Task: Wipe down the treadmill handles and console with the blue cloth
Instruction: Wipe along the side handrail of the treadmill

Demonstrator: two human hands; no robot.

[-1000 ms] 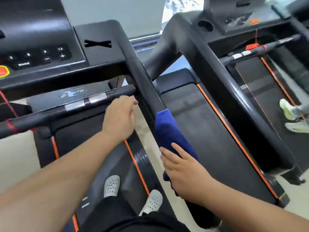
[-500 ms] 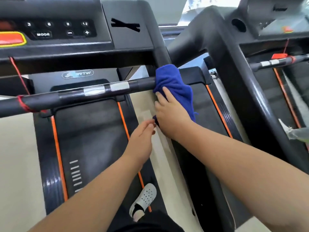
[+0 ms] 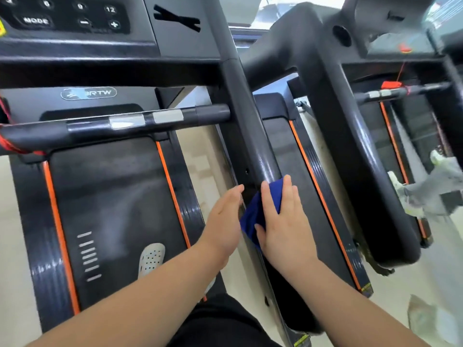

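The blue cloth (image 3: 253, 216) is pressed onto the lower part of the black right side handle (image 3: 250, 126) of my treadmill. My right hand (image 3: 283, 221) lies flat on top of it, fingers stretched up the rail. My left hand (image 3: 225, 219) is just left of the cloth, fingers apart, touching the rail's inner edge and holding nothing. The front crossbar handle (image 3: 125, 123) with silver sensor plates runs across above the belt. The console (image 3: 70, 18) with its buttons is at the top left.
The black belt (image 3: 112, 209) with orange edge stripes is below, and my white shoe (image 3: 151, 259) stands on it. A second treadmill (image 3: 338, 136) stands close on the right, with another person's shoes (image 3: 413, 194) on its belt. A red safety cord (image 3: 15, 146) hangs at left.
My right hand has slid the cloth down the side handle from the crossbar joint to its lower part. My left hand has risen beside it. The view has moved closer.
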